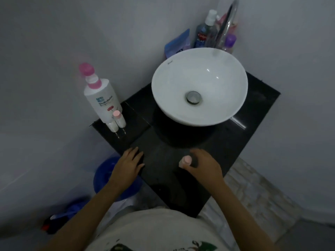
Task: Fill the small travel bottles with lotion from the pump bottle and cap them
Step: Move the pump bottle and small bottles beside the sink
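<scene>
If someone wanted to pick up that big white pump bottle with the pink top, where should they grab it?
Probably around the wide white body of the big white pump bottle, coming from its right, the sink side. It stands upright against the wall on its left, with two small travel bottles in front, and the pink pump neck looks narrow.

I see white pump bottle [102,101], pink pump top; white sink [199,86]; black counter [181,178]; blue bucket [105,174].

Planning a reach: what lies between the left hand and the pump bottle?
Head view: two small bottles stand just before the pump bottle; bare black counter reaches the left hand.
</scene>
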A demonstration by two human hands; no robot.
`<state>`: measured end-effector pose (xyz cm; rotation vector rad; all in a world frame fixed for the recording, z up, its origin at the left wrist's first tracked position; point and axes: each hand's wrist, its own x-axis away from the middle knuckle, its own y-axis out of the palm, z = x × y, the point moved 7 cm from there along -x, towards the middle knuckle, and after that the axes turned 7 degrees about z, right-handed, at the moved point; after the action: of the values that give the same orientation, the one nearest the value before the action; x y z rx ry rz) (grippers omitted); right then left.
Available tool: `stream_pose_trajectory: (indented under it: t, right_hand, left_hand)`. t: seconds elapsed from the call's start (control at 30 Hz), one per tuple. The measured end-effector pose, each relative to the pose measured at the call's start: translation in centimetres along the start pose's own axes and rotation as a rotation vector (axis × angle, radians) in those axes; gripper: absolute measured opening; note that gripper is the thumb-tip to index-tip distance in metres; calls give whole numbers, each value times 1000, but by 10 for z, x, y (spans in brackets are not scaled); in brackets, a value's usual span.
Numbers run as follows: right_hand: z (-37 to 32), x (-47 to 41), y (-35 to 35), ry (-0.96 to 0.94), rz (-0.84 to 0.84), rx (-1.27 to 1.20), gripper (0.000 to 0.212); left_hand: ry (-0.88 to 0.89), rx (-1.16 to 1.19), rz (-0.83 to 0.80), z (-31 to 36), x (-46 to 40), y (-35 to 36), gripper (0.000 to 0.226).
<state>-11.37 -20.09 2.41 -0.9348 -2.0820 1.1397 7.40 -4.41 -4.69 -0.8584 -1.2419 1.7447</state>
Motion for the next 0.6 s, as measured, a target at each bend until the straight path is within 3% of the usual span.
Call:
stream_pose_trajectory:
  t: [0.2, 0.3, 0.43, 0.53, 0.6]
  right_hand:
    - [6, 7, 17, -16, 20, -6, 21]
    - [1, 5, 17, -37, 33, -5, 19]
    - [-31, -11, 10, -107, 0, -144, 18]
    - [-70, -42, 13, -166, -76, -269, 20]
    - [-103, -66, 19, -241, -108, -298, 18]
  left_hand:
    - [82, -112, -67, 1, 13, 14, 52]
    - [88, -154, -62, 1, 14, 16, 42]
    - [83, -206, -112, -3, 21, 23, 51]
    - [139, -231, -59, 2, 29, 24, 44]
    - [113, -232, -47, 1, 32, 25, 55]
